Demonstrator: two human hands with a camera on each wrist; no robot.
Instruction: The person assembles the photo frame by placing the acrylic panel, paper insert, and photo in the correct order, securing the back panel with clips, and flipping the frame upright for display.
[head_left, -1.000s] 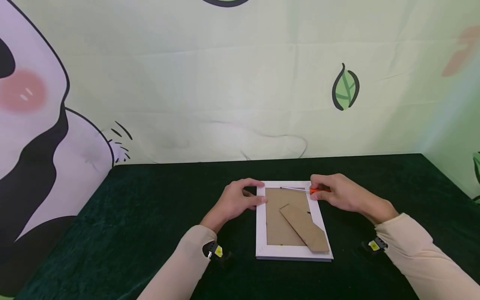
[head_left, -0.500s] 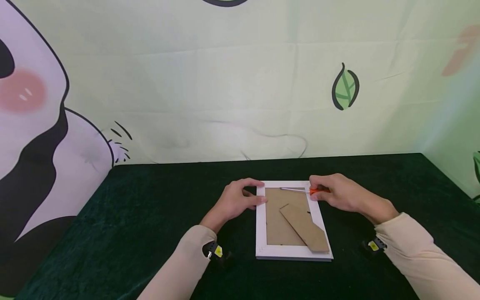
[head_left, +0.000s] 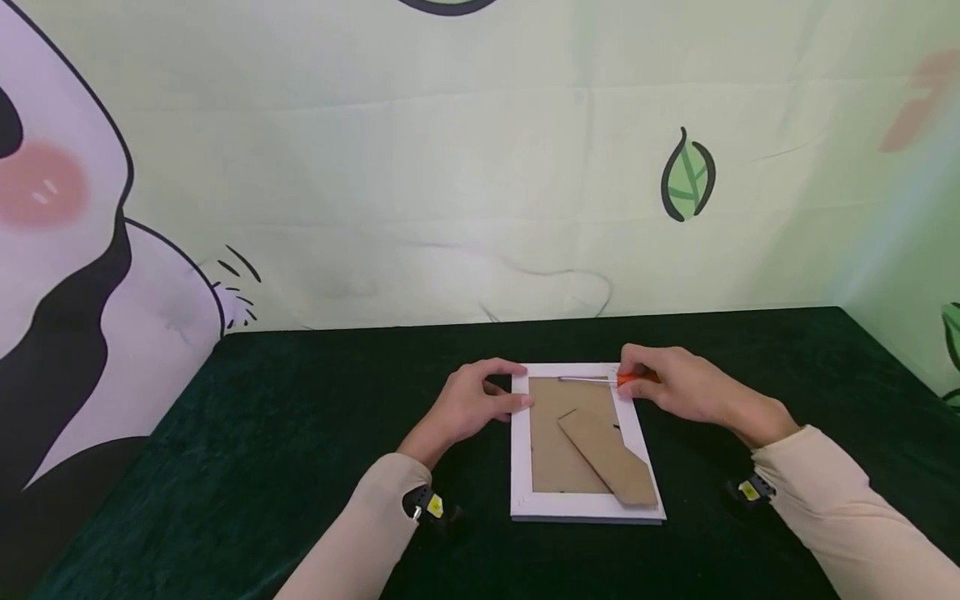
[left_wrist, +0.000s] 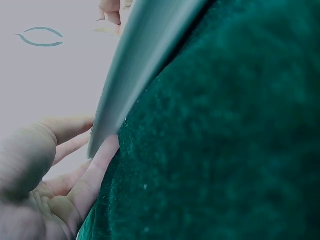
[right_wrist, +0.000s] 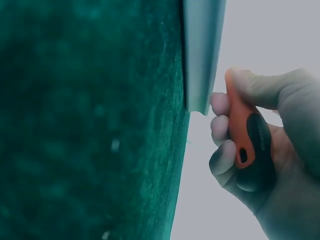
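On the dark green surface (head_left: 300, 433) in front of you, the white picture frame (head_left: 573, 505) lies face down, its brown backing board (head_left: 551, 450) up and the cardboard stand flap (head_left: 607, 457) lying slantwise across it. Your right hand (head_left: 678, 390) has its grip curled round the orange-and-black handle of a small screwdriver (right_wrist: 247, 142), whose thin metal shaft (head_left: 588, 379) reaches in along the frame's far inner edge. Your left hand (head_left: 468, 402) steadies the far left corner, thumb on the rim and fingers bent over the outer edge. If the tip slips off whatever it bears on, it could gouge the backing board or skid toward your left thumb. The soft cloth may let the frame slide if you ease that left-hand hold. Too much leverage could chip the white rim.
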